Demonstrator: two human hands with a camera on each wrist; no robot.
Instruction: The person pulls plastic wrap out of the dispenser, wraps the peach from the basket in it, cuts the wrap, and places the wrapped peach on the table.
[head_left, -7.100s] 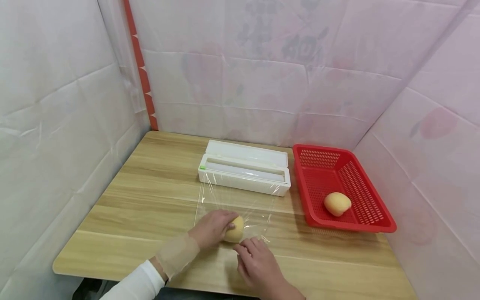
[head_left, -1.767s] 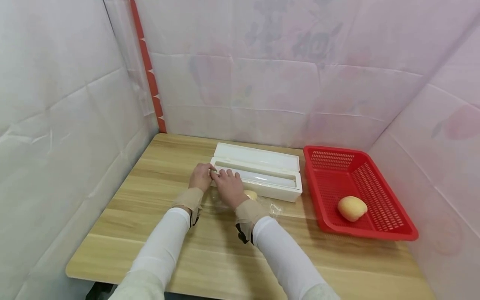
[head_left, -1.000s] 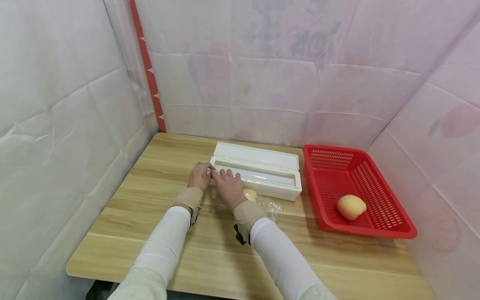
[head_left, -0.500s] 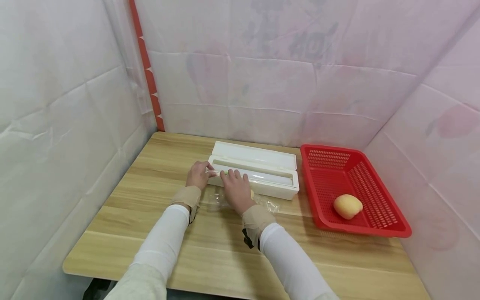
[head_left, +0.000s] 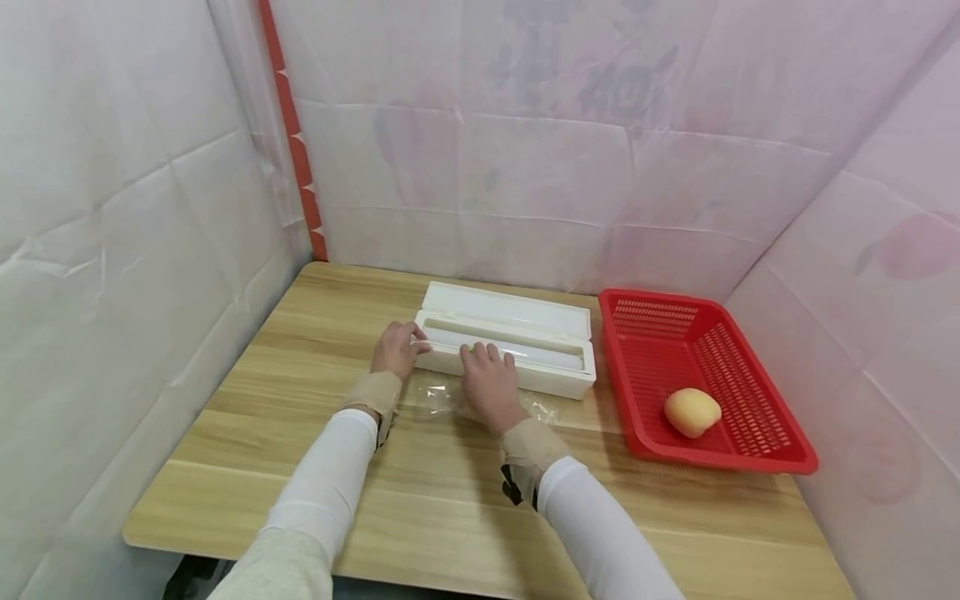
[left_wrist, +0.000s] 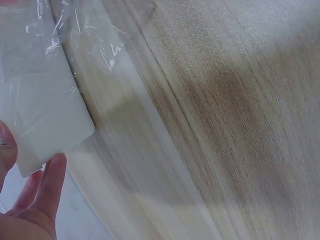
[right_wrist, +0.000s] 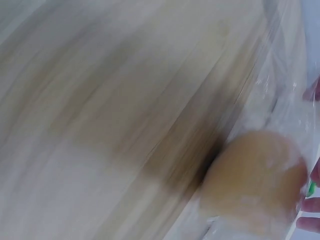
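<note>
A white cling film box [head_left: 510, 373], lid raised, lies mid-table with the film roll [head_left: 517, 350] inside. My left hand [head_left: 396, 348] grips its left end; in the left wrist view the thumb and fingers [left_wrist: 50, 185] are round the corner. My right hand [head_left: 491, 383] is on the front top edge, fingers at the small green slide cutter [right_wrist: 311, 189], which shows between them. Under that hand lies a yellow, red-tinged fruit [right_wrist: 255, 180] covered by clear film [right_wrist: 270, 110]; in the head view the hand hides it. Loose film [head_left: 438, 398] spreads before the box.
A red perforated basket [head_left: 618, 400] stands right of the box, with another yellow fruit [head_left: 692, 412] in it. The wooden table [head_left: 300, 475] is enclosed by white sheet walls [head_left: 525, 167] at the back and both sides.
Earlier the left hand held the fruit on the drawn-out film. Both hands then went to the box's left end. The right hand and green cutter have since slid right along the edge.
</note>
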